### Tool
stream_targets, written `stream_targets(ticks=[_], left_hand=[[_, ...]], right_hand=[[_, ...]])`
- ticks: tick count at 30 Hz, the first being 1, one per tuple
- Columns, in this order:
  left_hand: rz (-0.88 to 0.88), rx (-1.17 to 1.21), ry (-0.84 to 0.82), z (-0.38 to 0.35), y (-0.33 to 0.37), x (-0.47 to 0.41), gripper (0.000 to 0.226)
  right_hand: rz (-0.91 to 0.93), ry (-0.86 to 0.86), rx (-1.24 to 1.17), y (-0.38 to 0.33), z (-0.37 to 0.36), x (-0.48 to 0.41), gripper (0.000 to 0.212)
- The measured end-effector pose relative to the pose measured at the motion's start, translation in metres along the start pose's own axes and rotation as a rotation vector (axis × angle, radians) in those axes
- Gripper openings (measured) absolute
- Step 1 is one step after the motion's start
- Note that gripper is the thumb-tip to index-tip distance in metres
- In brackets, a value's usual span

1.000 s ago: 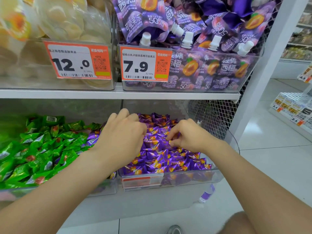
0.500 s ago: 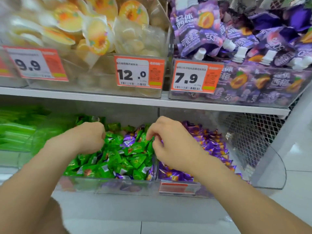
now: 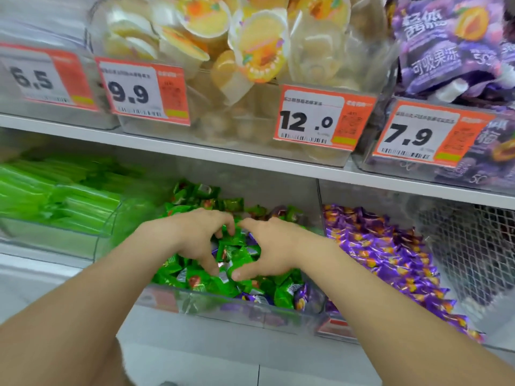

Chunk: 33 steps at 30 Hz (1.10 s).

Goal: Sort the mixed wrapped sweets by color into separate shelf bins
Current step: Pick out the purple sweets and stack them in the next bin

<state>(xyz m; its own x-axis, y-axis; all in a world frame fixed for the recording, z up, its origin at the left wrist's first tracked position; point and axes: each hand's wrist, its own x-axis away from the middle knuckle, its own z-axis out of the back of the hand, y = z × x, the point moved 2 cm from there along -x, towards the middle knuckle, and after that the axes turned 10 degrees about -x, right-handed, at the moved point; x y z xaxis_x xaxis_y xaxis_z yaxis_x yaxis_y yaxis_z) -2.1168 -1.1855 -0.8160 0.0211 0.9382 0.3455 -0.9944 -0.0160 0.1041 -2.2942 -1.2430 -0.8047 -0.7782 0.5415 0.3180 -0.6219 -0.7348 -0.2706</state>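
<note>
Both my hands are down in the clear middle bin, which holds green wrapped sweets mixed with a few purple ones. My left hand arches over the green pile, fingers bent down and thumb spread wide. Facing it a few centimetres away, my right hand also has index and thumb spread apart and touching the pile. Green sweets lie in the gap between the two hands; neither hand visibly grips one. The bin to the right holds purple wrapped sweets.
A bin of long green packs stands to the left. The shelf edge above carries bins of yellow jelly cups and purple pouches with price tags. A wire mesh panel closes the right end.
My view and both hands have shifted left from the purple bin to the green one. The left hand has gone from a fist to spread fingers; the right hand has come down onto the green pile.
</note>
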Motion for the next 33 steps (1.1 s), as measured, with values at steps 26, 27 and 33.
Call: stream_targets(ticks=[26, 27, 33], left_hand=[[0.512, -0.085, 0.444, 0.015, -0.014, -0.007, 0.046], [0.53, -0.11, 0.432, 0.014, -0.014, -0.006, 0.052], [0.019, 0.133, 0.564, 0.019, 0.008, -0.004, 0.024]], right_hand=[[-0.207, 0.419, -0.946, 0.007, 0.024, -0.022, 0.048], [-0.216, 0.423, -1.088, 0.009, 0.023, -0.03, 0.045], [-0.344, 0.431, -0.402, 0.029, 0.03, -0.036, 0.031]])
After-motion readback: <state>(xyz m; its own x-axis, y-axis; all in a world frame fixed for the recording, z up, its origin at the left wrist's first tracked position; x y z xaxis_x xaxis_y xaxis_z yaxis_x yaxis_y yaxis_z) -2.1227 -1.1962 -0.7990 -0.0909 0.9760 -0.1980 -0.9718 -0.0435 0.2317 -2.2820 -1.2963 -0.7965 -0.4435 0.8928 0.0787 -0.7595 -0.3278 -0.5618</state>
